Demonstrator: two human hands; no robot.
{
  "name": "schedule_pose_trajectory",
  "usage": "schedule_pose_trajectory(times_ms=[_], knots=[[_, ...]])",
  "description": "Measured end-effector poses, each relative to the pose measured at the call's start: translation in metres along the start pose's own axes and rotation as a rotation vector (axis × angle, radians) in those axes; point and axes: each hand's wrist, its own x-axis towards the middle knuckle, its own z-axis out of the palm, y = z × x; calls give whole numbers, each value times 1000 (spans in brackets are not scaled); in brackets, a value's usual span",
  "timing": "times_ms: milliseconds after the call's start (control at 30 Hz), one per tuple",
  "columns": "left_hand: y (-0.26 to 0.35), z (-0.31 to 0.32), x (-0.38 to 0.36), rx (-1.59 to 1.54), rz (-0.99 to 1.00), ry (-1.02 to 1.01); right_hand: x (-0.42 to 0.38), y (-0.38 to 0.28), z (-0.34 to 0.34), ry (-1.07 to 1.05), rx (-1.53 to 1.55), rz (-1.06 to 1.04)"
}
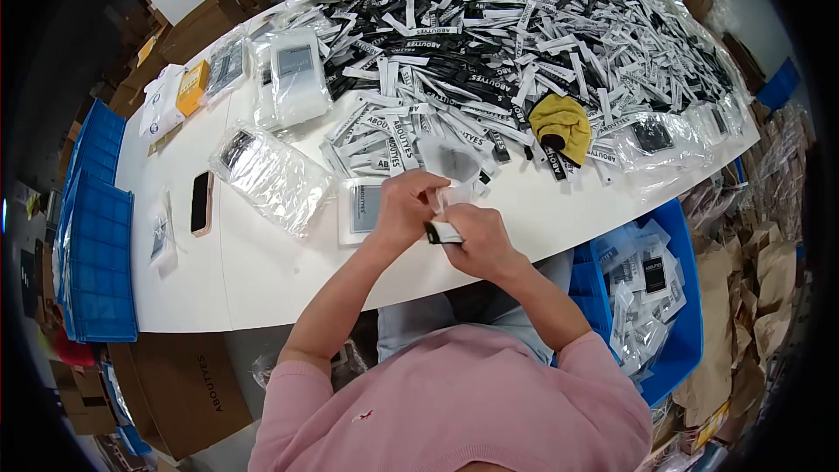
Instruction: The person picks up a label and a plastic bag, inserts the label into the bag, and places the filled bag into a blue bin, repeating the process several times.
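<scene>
My left hand [411, 208] is closed, its fingertips pinching the edge of a small clear plastic bag [454, 194]. Close beside it, my right hand [481, 240] is curled round a white strip with a black end [446, 232], which sticks out toward the left; its thumb side also meets the bag. Under and left of my left hand lies a stack of clear bags with a grey printed panel [364, 208]. Just beyond both hands, loose printed strips [398, 142] spread out from a large heap of black and white strips [489, 61].
A yellow-and-black glove [559, 127] lies on the strips. Bundled plastic bags [271, 177], a phone [202, 203] and a yellow box [192, 87] sit on the white table [188, 288]. At my right is a blue bin [686, 297] of filled bags; blue crates [96, 253] stand left.
</scene>
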Motion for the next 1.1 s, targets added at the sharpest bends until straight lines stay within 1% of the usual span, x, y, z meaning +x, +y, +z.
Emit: schedule_pose_trajectory(times_ms=[33,67,100,133,167,200,233,267,300,367,400,467,500,533,600,633,667,733,767,833,867,900,967,1000,1033,1100], knots=[[1,2,2,0,5,-1,1,-2,2,2,27,18],[2,5,5,-61,-64,-25,2,-1,3,79,130,43],[3,7,6,-122,-137,-51,3,1,3,78,130,39],[1,4,4,-54,-81,-158,3,3,2,102,90,7],[2,3,3,-53,-83,-158,3,6,1,128,50,-23],[7,1,1,94,-10,-88,5,13,-2,156,-29,-84],[14,-2,1,240,66,-18,5,25,-6,174,-95,-12],[22,-8,8,313,137,105,4,37,-6,195,-164,60],[22,-8,9,311,141,104,7,37,1,241,-140,65],[22,-8,10,474,333,96,9,30,1,275,-136,84],[19,-9,12,476,332,95,10,23,1,306,-126,108],[8,-7,15,417,244,160,8,9,5,242,-120,45],[5,-4,16,342,266,192,0,13,13,151,-151,77],[7,-2,15,339,270,189,-1,19,19,155,-155,79],[15,1,8,270,275,154,2,36,29,12,61,246],[9,5,4,280,344,123,5,46,34,103,184,116],[5,10,1,276,339,118,3,48,40,101,183,124],[2,19,2,301,429,169,15,36,44,163,980,846],[0,13,2,353,374,187,19,33,33,-147,886,782],[16,-5,0,96,-97,102,19,2,37,-44,644,559],[9,-10,0,144,-130,53,14,-2,39,38,612,406],[5,-4,-2,143,-129,54,14,5,42,38,610,405],[-1,12,-8,301,449,92,13,22,50,256,568,420],[0,14,-8,328,441,106,15,22,46,232,642,530],[1,10,-7,330,443,107,15,19,42,232,644,528],[7,-3,-6,306,17,-5,14,9,30,30,670,683]])
